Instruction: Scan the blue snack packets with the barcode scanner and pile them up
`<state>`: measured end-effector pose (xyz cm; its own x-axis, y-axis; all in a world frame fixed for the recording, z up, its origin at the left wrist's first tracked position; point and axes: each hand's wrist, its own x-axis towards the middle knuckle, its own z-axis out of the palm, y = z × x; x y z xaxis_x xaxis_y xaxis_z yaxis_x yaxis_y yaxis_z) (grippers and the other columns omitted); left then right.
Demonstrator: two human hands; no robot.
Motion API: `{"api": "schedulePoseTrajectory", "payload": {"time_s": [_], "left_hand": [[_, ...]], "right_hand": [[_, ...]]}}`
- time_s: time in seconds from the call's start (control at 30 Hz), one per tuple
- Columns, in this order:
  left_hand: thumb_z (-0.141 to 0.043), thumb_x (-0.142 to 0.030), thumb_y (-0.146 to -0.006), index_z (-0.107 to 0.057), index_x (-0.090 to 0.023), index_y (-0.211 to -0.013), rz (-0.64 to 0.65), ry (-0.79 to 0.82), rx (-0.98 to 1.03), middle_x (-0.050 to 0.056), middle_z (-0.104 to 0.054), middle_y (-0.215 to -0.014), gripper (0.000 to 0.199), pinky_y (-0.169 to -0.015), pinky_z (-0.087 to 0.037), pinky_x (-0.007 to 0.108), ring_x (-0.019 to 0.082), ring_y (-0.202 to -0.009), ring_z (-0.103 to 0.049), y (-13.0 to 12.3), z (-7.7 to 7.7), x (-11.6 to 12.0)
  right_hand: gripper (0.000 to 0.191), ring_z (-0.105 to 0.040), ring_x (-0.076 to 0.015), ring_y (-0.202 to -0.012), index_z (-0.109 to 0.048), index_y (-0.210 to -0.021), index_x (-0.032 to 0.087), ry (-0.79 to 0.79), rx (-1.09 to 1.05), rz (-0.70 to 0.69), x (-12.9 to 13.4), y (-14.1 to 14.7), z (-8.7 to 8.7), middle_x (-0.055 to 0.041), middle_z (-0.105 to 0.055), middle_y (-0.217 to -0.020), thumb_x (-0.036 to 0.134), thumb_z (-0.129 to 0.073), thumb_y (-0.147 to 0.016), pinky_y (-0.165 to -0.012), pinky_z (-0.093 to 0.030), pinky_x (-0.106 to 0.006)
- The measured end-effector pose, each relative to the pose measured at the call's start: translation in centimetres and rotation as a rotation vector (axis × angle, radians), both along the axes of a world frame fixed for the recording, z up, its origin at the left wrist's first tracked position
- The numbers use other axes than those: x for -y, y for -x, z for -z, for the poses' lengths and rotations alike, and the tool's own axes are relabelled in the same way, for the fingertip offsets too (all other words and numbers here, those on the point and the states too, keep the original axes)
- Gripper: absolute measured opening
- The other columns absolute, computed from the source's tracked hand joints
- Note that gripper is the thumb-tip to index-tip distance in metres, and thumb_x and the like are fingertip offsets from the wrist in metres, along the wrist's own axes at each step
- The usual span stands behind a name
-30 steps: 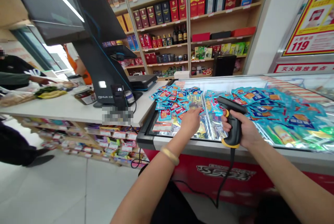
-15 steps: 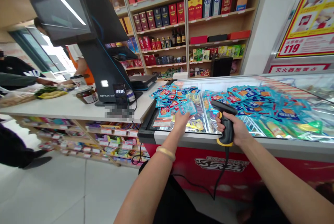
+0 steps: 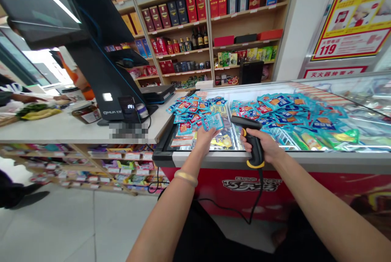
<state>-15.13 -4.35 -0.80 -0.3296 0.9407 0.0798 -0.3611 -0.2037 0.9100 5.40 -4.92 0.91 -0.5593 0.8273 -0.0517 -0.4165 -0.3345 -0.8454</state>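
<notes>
My left hand (image 3: 205, 138) pinches the near edge of a light-blue snack packet (image 3: 214, 122), held over the glass top of a chest freezer. A black and yellow barcode scanner (image 3: 255, 144) is gripped upright in my right hand (image 3: 265, 144). Its head points left, toward the packet, with a gap between them. Behind my left hand lies a loose pile of blue and red snack packets (image 3: 187, 109). A larger heap of similar packets (image 3: 290, 109) spreads over the glass beyond and right of the scanner.
The red freezer (image 3: 210, 180) spans the front, with the scanner's cable (image 3: 260, 190) hanging before it. At left a white counter (image 3: 55, 129) bears a checkout terminal (image 3: 97, 50) and a jar (image 3: 86, 112). People stand beyond it. Shelves (image 3: 210, 19) of boxed bottles line the back.
The view has shifted a little, so most things sit further left. The packet now shows more of its face, tilted up toward the scanner. Both hands keep their holds.
</notes>
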Motion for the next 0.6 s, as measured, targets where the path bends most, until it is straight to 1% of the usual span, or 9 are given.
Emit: {"api": "schedulePoseTrajectory", "payload": {"time_s": [0.2, 0.4, 0.53, 0.6], "left_hand": [[-0.084, -0.026, -0.057, -0.063, -0.015, -0.082, 0.004, 0.007, -0.054, 0.001, -0.068, -0.077, 0.034, -0.095, -0.051, 0.047, 0.016, -0.079, -0.065, -0.05, 0.01, -0.08], [-0.083, -0.028, -0.056, -0.063, -0.015, -0.082, 0.019, 0.013, -0.08, 0.0, -0.067, -0.077, 0.035, -0.096, -0.05, 0.048, 0.014, -0.076, -0.065, -0.11, 0.04, -0.16], [-0.081, -0.032, -0.059, -0.063, -0.015, -0.084, 0.022, 0.018, -0.097, 0.002, -0.067, -0.082, 0.035, -0.095, -0.051, 0.047, 0.016, -0.079, -0.065, 0.12, 0.07, -0.09], [-0.078, -0.034, -0.063, -0.063, -0.016, -0.084, 0.018, 0.015, -0.155, 0.001, -0.066, -0.081, 0.032, -0.093, -0.052, 0.046, 0.016, -0.079, -0.064, 0.2, -0.01, -0.34]], "right_hand": [[0.021, -0.045, -0.0074, -0.045, -0.06, -0.077, 0.016, -0.007, 0.027, 0.015, 0.1, 0.35, -0.3, 0.0003, -0.056, -0.065, 0.034, -0.071, -0.074, -0.041, -0.042, -0.02], [0.022, -0.045, -0.0068, -0.044, -0.059, -0.072, 0.016, -0.003, 0.024, 0.049, 0.12, 0.55, -0.34, 0.0011, -0.055, -0.062, 0.033, -0.073, -0.071, -0.04, -0.041, -0.02], [0.021, -0.046, -0.0068, -0.044, -0.059, -0.075, 0.016, 0.019, -0.009, 0.063, 0.1, 0.7, -0.14, 0.0011, -0.056, -0.063, 0.034, -0.071, -0.073, -0.041, -0.041, -0.019], [0.02, -0.046, -0.0065, -0.044, -0.059, -0.077, 0.016, 0.046, -0.054, 0.082, -0.15, 0.47, -0.16, 0.0017, -0.055, -0.063, 0.033, -0.07, -0.073, -0.041, -0.041, -0.019]]}}
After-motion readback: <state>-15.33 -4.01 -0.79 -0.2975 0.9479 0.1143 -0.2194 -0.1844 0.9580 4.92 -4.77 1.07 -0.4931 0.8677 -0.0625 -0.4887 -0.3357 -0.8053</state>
